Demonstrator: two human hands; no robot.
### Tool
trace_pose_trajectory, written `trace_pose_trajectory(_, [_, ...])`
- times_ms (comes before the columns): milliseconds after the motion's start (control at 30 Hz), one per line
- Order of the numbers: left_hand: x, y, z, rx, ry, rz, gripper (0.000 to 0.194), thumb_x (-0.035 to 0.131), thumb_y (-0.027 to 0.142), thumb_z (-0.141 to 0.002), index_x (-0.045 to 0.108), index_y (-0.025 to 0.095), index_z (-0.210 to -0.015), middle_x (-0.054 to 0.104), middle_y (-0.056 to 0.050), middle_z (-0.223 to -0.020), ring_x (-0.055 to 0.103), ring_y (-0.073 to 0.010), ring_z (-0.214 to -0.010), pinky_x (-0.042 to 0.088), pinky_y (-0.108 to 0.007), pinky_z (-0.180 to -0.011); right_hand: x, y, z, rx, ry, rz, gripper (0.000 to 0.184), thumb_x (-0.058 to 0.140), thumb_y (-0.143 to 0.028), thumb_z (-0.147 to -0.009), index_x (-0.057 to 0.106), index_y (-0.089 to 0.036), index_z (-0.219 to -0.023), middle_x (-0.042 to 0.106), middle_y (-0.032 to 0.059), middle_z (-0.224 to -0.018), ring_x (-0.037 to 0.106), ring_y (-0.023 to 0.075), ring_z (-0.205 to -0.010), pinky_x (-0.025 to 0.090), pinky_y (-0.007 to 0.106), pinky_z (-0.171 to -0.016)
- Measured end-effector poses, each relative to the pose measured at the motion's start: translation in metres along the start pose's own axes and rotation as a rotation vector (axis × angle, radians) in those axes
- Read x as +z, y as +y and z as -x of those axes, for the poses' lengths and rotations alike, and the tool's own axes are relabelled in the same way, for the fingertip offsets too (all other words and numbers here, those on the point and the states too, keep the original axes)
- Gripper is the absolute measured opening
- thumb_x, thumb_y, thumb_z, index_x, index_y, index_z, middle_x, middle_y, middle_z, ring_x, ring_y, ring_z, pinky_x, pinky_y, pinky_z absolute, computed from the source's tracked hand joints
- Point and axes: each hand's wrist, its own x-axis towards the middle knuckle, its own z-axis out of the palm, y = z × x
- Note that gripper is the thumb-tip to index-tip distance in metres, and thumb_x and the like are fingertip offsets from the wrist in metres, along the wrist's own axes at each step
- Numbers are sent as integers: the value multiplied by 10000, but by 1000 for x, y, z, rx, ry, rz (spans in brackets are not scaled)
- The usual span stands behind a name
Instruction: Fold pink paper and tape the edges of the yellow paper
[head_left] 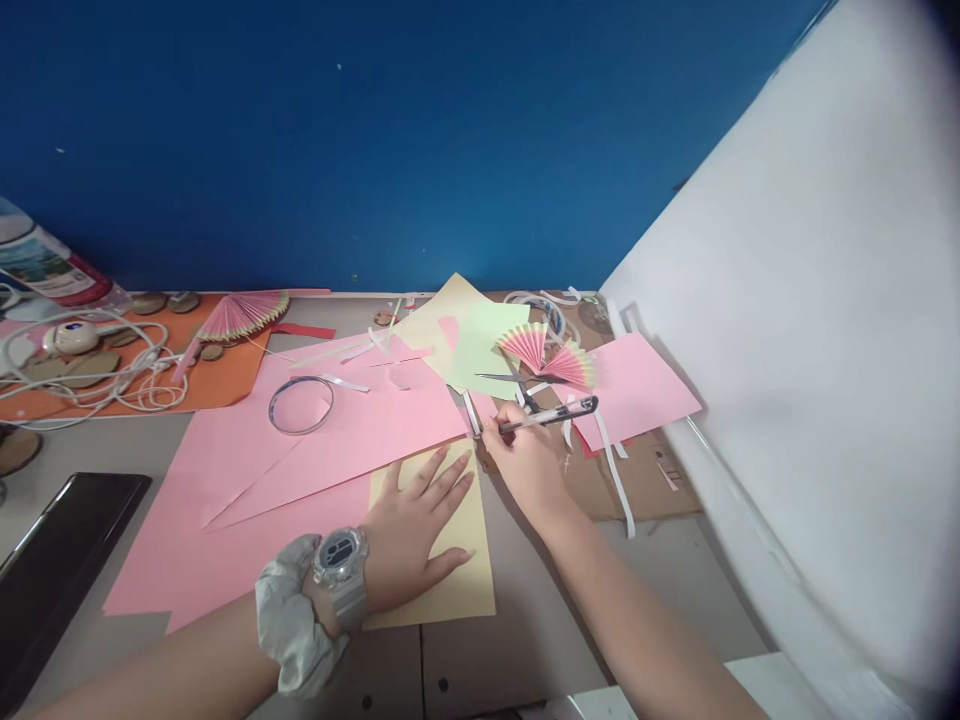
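My left hand (420, 525) lies flat with fingers spread on a pale yellow sheet of paper (469, 570). Pink sheets (225, 545) stretch out beside and behind it, and a ring-shaped roll (300, 404) rests on the pink paper. In my right hand (529, 460) is a pen (551, 413) with a black end, which points to the right; the fingers pinch its other end just past the yellow sheet's far corner. Behind that hand are scissors (529, 385), partly covered, and pleated pink paper fans (547, 352).
A pink sheet (645, 385) and white paper strips (615, 475) lie on brown cardboard (667, 500) at the right, near the white wall. On the left are a black phone (75, 550), tangled white cable (142, 370), a bottle (56, 265) and another pleated fan (244, 315). A blue wall closes off the back.
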Motion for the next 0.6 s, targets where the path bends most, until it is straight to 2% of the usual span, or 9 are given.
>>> trace_pose_trajectory(133, [1, -1, 1, 1, 25, -9, 665, 302, 539, -905, 164, 188, -1453, 119, -47, -1524, 91, -296, -1391, 54, -575, -1061, -11, -2, -4, -2, 16, -141, 248, 356, -431, -902, 470, -228, -815, 590, -9, -671, 577, 147, -610, 457, 255, -599])
trace_pose_trajectory(233, [1, 0, 3, -5, 51, -13, 660, 304, 536, -910, 170, 185, -1452, 134, -49, -1522, 95, -280, -1395, 25, -549, -1087, -30, -8, 0, 6, -17, -181, 310, 319, -456, -919, 524, -228, -967, 641, 26, -865, 628, 157, -771, 494, 274, -702])
trace_pose_trajectory(300, [2, 3, 4, -16, 60, -2, 668, 314, 542, -908, 173, 181, -1452, 140, -58, -1520, 92, -280, -1396, 6, -548, -1096, -42, -12, 12, 46, -207, -131, 310, 358, -459, -910, 569, -235, -946, 650, 25, -894, 631, 167, -802, 488, 296, -749])
trace_pose_trajectory(367, [2, 9, 7, -55, 58, 35, 662, 331, 521, -912, 160, 183, -1454, 137, -64, -1521, 84, -289, -1397, 41, -553, -1100, -48, -14, 32, 128, -328, -83, 281, 404, -465, -892, 569, -246, -957, 651, 9, -821, 631, 172, -734, 492, 308, -697])
trace_pose_trajectory(400, [2, 13, 9, -77, 57, 67, 651, 337, 494, -919, 137, 187, -1458, 129, -67, -1523, 82, -290, -1398, 82, -547, -1102, -48, -14, 43, 149, -355, -104, 259, 424, -451, -888, 548, -251, -996, 648, 6, -821, 629, 172, -728, 492, 310, -690])
trace_pose_trajectory(433, [3, 16, 10, -102, 60, 108, 641, 337, 457, -929, 101, 190, -1462, 121, -72, -1525, 81, -285, -1398, 123, -535, -1103, -45, -14, 53, 160, -341, -149, 240, 434, -424, -890, 516, -256, -1042, 647, 16, -915, 629, 173, -803, 489, 316, -738])
trace_pose_trajectory(500, [6, 24, 13, -148, 90, 204, 637, 327, 379, -946, 9, 188, -1464, 111, -88, -1528, 78, -266, -1401, 177, -507, -1107, -35, -13, 71, 178, -278, -247, 184, 461, -388, -881, 461, -256, -1010, 585, 45, -1142, 607, 173, -944, 482, 323, -812])
trace_pose_trajectory(533, [7, 26, 14, -160, 115, 255, 643, 326, 357, -949, -22, 184, -1461, 115, -100, -1528, 79, -258, -1402, 188, -498, -1110, -28, -12, 78, 181, -259, -295, 154, 468, -364, -878, 428, -250, -974, 528, 60, -1237, 606, 164, -950, 481, 326, -831])
trace_pose_trajectory(600, [7, 28, 13, -188, 185, 371, 620, 336, 336, -948, 12, 177, -1453, 186, -124, -1511, 128, -246, -1396, 225, -479, -1110, -15, -12, 85, 192, -225, -312, 165, 487, -321, -863, 377, -246, -961, 504, 85, -1247, 620, 150, -845, 504, 334, -782])
